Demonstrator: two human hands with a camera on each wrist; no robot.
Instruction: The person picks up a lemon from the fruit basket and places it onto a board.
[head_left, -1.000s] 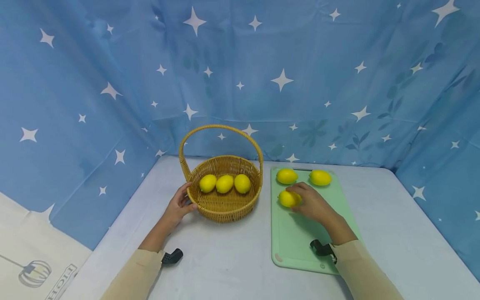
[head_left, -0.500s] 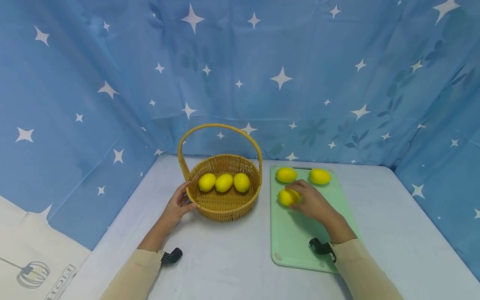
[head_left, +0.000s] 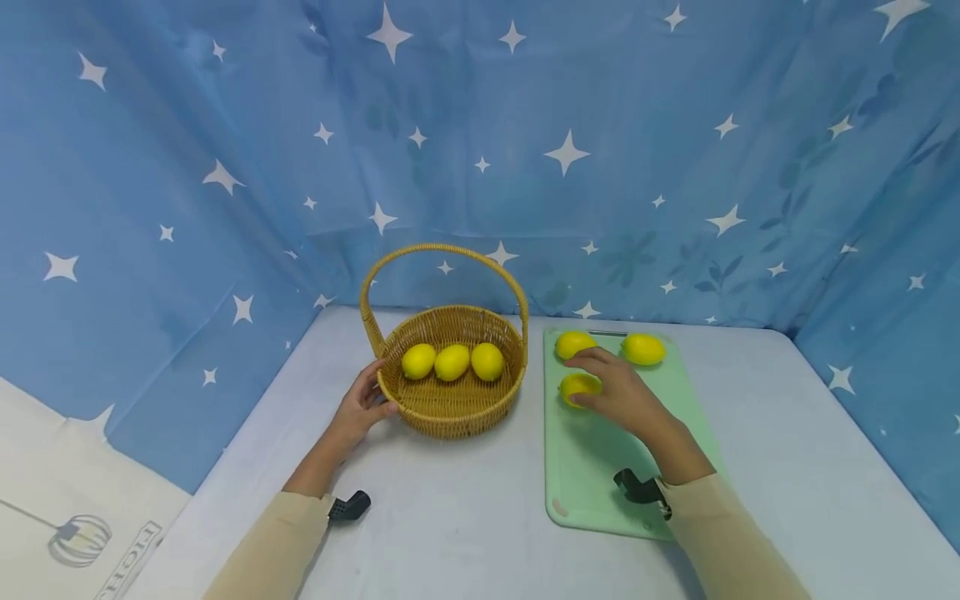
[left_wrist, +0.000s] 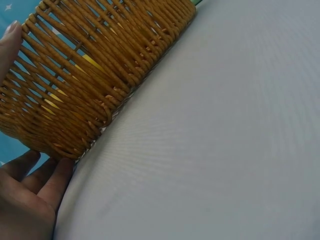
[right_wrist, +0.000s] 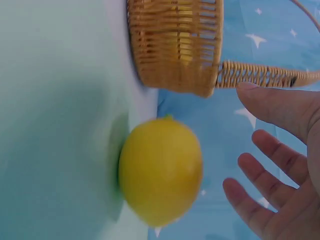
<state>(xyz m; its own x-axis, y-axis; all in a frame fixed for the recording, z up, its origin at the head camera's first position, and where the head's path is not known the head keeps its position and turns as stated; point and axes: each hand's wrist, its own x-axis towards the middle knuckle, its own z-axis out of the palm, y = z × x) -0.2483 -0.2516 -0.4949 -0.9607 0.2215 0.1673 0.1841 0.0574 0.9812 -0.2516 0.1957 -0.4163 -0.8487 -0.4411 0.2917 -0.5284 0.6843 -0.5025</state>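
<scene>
My left hand holds the left side of a round wicker basket, its thumb and fingers spread along the outer wall. Three lemons lie in a row inside. Over a light green cutting board, my right hand hovers with fingers and thumb parted beside the nearest lemon. The right wrist view shows a gap between that lemon and the fingers. Two more lemons rest at the board's far end, one left and one right; the hand partly covers the left one.
The basket's tall arched handle rises above its rim. White cloth covers the table, and a blue star-patterned curtain hangs behind it. Basket and board stand side by side with a narrow gap.
My right hand's fingers have come off the near lemon and spread apart; the lemon stays on the board. The left hand remains at the basket. The view has shifted slightly.
</scene>
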